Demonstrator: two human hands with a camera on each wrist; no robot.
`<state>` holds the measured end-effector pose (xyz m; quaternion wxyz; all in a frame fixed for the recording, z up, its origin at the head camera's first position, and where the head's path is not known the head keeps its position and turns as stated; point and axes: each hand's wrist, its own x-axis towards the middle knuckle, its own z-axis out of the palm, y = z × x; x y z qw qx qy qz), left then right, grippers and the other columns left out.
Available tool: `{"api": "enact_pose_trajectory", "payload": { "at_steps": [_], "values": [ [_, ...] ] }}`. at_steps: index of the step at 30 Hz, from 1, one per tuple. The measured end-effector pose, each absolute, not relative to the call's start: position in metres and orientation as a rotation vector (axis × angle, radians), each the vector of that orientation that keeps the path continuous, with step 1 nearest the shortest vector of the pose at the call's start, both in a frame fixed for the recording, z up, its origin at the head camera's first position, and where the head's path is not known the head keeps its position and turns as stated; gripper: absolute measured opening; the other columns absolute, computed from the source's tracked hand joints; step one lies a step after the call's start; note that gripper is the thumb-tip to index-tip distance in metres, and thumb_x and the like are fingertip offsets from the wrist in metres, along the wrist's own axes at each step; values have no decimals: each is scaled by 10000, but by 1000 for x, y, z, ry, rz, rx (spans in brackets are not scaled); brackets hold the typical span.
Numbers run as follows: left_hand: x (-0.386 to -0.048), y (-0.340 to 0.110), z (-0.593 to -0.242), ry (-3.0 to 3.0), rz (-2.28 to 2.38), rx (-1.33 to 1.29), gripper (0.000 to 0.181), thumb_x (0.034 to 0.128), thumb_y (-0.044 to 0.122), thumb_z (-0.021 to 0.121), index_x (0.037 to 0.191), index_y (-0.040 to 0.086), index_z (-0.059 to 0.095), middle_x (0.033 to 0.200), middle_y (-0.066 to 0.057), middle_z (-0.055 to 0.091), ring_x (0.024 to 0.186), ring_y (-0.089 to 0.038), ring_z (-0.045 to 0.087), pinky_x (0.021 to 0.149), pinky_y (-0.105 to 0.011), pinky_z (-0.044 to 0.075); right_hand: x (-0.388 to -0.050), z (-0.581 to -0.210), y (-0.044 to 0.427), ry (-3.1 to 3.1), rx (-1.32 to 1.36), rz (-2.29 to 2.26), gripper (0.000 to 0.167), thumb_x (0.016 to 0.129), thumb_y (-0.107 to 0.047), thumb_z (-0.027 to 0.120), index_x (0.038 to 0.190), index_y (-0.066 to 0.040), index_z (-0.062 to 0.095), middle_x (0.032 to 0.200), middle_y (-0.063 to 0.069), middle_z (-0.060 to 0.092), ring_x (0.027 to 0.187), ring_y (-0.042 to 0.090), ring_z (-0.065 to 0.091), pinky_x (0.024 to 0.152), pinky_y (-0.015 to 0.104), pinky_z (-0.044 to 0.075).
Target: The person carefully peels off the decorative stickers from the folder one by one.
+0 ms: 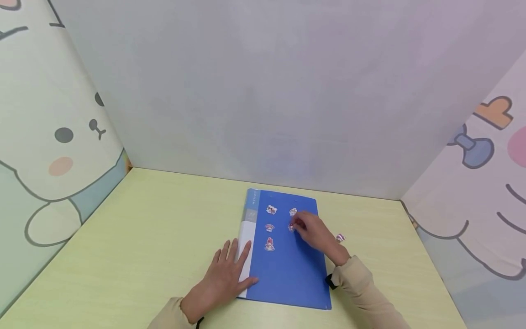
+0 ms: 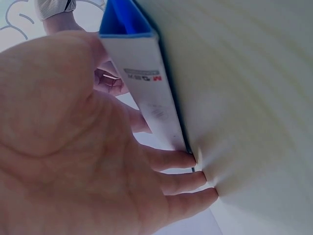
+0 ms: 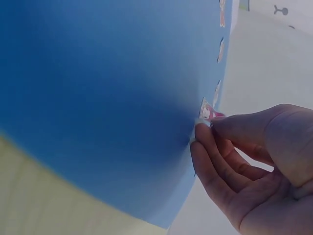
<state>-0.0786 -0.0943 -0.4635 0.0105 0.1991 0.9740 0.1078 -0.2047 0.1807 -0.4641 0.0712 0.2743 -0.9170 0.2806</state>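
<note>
A blue folder (image 1: 287, 278) with a white and grey spine (image 1: 246, 233) lies on the table. My left hand (image 1: 223, 278) rests at its spine side, fingers spread, the thumb over the cover and some fingertips on the tabletop. Over the upper right part of the cover, my right hand (image 1: 313, 232) pinches a small cartoon sticker (image 3: 208, 112) between thumb and fingers, at the cover surface. Other stickers sit on the cover: one just above that hand (image 1: 293, 212), and a left column with a top (image 1: 271, 209), middle (image 1: 269, 227) and bottom sticker (image 1: 269, 245).
A purple and white sticker (image 1: 340, 237) lies on the pale yellow table (image 1: 164, 228), right of the folder near my right forearm. A plain pale wall (image 1: 263, 100) stands behind, with cartoon-printed panels on the left (image 1: 41, 183) and right (image 1: 489, 205).
</note>
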Motion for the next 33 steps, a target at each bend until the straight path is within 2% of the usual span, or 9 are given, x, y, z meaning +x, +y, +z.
{"api": "enact_pose_trajectory", "payload": {
  "at_steps": [8,19,33],
  "values": [
    [-79,-95,-463,3049,325,625,861,926,607,656,1554,70,411,1499,-306,431,1371,-509,428,1060,-630,422,-203,-462,189,-2751,806,938,87,919,61,715,959,-6,677,890,75,670,755,150,633,679,301,568],
    [-78,-94,-462,3051,325,632,853,925,600,660,1548,67,422,1491,-308,436,1364,-510,434,1057,-629,425,-203,-461,204,-2806,718,1070,77,938,39,704,961,-14,653,882,66,665,698,115,637,622,255,544],
    [-79,-95,-465,3042,348,638,856,927,596,663,1555,71,412,1497,-315,429,1375,-518,421,1064,-635,415,-203,-463,224,-2791,630,1038,85,932,3,730,945,-43,660,858,17,628,721,133,588,629,261,520]
  ]
}}
